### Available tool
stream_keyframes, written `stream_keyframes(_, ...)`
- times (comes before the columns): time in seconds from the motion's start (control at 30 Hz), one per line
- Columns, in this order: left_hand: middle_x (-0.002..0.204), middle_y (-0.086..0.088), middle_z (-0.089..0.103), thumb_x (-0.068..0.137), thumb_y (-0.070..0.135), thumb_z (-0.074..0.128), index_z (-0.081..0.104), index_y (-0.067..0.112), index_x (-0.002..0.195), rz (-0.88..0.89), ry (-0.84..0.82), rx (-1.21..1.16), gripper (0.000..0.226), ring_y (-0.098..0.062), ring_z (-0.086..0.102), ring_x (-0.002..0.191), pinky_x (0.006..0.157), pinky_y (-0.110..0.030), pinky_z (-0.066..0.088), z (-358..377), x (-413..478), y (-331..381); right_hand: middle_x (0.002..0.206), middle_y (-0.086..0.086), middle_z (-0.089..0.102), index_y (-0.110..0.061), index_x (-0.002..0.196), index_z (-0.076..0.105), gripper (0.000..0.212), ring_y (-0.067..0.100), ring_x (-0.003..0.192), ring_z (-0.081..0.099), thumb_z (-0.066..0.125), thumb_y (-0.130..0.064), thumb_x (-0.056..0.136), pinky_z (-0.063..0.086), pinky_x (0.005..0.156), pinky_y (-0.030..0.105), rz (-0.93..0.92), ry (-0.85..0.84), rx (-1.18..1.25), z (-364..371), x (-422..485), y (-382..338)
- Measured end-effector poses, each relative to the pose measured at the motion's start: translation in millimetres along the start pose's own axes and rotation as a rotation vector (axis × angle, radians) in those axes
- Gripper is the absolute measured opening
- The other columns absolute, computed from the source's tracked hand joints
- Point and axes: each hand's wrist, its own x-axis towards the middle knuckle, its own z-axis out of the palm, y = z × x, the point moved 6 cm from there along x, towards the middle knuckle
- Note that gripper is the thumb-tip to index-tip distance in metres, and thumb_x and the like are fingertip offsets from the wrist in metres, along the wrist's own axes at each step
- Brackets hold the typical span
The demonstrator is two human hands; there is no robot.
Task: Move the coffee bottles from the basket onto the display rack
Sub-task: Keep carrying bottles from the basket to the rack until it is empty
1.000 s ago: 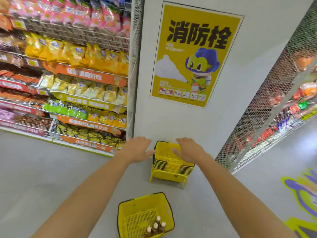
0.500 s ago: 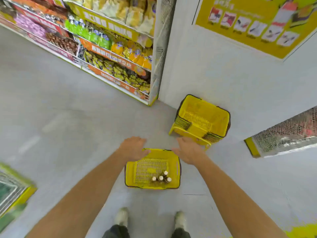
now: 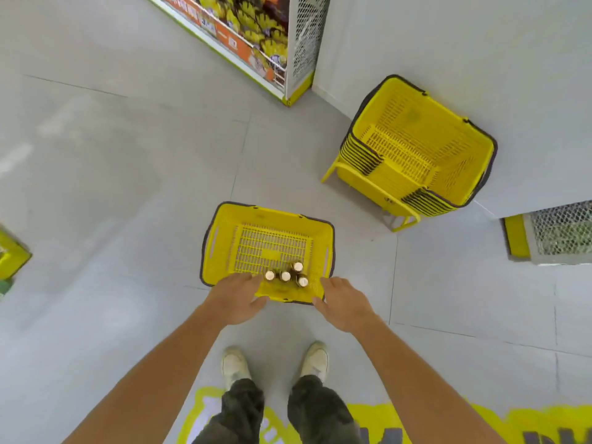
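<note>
A yellow shopping basket with a dark rim stands on the grey floor in front of my feet. Several brown coffee bottles with pale caps stand upright in its near right corner. My left hand hovers over the basket's near left edge, fingers loosely spread, holding nothing. My right hand hangs just off the near right corner, fingers relaxed, also holding nothing. Neither hand touches a bottle.
A stack of several yellow baskets on a yellow stand sits against the white wall at right. A snack shelf with a mesh end panel stands at the top. Another mesh rack end is at right; a yellow corner at left.
The view has tilted down from the shelves and poster to the floor. Both hands have come down from over the stacked baskets to the near edge of the basket with bottles.
</note>
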Motion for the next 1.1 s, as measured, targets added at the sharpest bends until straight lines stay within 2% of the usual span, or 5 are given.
stream_keyframes(0.4,0.149,-0.006,0.055,0.094,0.037,0.064,0.048,0.019,0.149,-0.006,0.088,-0.109,0.06,-0.031,0.051,0.137,0.109,-0.041,0.044,235.9,279.1,-101.2,0.149,0.012,0.049,-0.014,0.156,0.032,0.061,0.032,0.135,0.049,0.041,-0.049,0.107,0.049,0.098,0.044,0.0,0.127,-0.024,196.9,293.4,54.1)
stream_keyframes(0.53,0.113,-0.006,0.073,0.082,0.039,0.072,0.065,0.022,0.113,0.039,0.236,-0.292,0.036,-0.033,0.067,0.108,0.084,-0.044,0.053,246.2,327.0,-113.1,0.12,0.014,0.067,-0.01,0.135,0.046,0.048,0.036,0.109,0.066,0.046,-0.048,0.106,0.045,0.07,0.04,-0.001,0.276,0.012,202.8,331.4,57.0)
stream_keyframes(0.63,0.097,-0.009,0.075,0.071,0.041,0.072,0.07,0.014,0.099,0.078,0.343,-0.442,0.04,-0.033,0.069,0.094,0.075,-0.043,0.053,227.1,331.7,-117.3,0.11,0.018,0.071,-0.007,0.127,0.048,0.048,0.039,0.101,0.067,0.049,-0.049,0.105,0.042,0.065,0.039,-0.026,0.316,0.04,186.0,335.0,56.1)
stream_keyframes(0.83,0.081,-0.004,0.072,0.071,0.026,0.081,0.071,0.009,0.085,0.142,0.51,-0.537,0.024,-0.027,0.067,0.079,0.068,-0.041,0.049,82.3,207.9,-97.4,0.109,0.02,0.071,-0.007,0.117,0.053,0.045,0.043,0.103,0.065,0.054,-0.049,0.102,0.04,0.068,0.04,-0.18,0.451,0.092,48.0,229.7,-12.1)
stream_keyframes(1.1,0.083,-0.004,0.073,0.064,0.038,0.07,0.071,0.015,0.087,0.09,0.76,-0.613,0.033,-0.026,0.069,0.081,0.073,-0.042,0.055,-197.9,-151.4,-96.0,0.102,0.019,0.07,-0.01,0.11,0.055,0.041,0.043,0.098,0.064,0.059,-0.05,0.099,0.044,0.071,0.045,-0.454,0.582,0.074,-232.9,-61.2,-232.1)
